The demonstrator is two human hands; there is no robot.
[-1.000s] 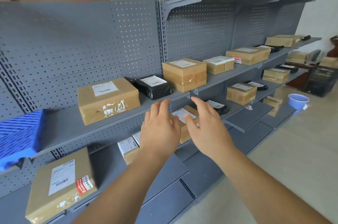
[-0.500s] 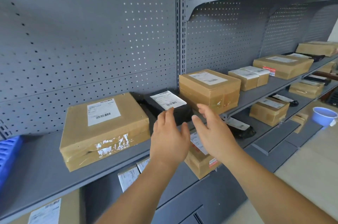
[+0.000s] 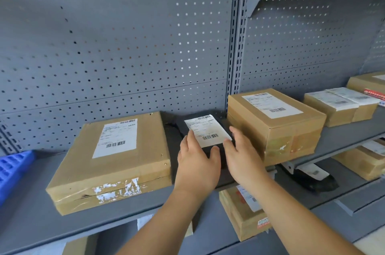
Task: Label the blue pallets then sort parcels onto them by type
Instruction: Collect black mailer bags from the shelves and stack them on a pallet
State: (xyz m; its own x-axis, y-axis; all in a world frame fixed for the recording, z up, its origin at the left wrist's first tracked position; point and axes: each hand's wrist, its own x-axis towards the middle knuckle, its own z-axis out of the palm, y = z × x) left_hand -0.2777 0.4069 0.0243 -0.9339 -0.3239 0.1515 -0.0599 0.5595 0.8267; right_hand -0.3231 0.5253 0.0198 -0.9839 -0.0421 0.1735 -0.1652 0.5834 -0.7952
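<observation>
A black plastic-wrapped parcel (image 3: 208, 129) with a white shipping label lies on the grey shelf (image 3: 31, 209), between a wide flat cardboard box (image 3: 112, 163) and a taller cardboard box (image 3: 275, 123). My left hand (image 3: 198, 163) touches the parcel's near left side, fingers on the label edge and thumb against its front. My right hand (image 3: 243, 154) lies along the parcel's right side, fingers extended. A corner of a blue pallet (image 3: 12, 169) shows at the far left on the same shelf.
Two small taped boxes (image 3: 337, 104) and another box (image 3: 366, 81) stand farther right on the shelf. Lower shelves hold a cardboard box (image 3: 245, 211), a black bag (image 3: 312, 177) and more boxes (image 3: 364, 163). A perforated grey back panel (image 3: 116, 46) rises behind.
I have moved closer to the shelf. Both hands have reached forward from open air and now touch the black parcel on either side.
</observation>
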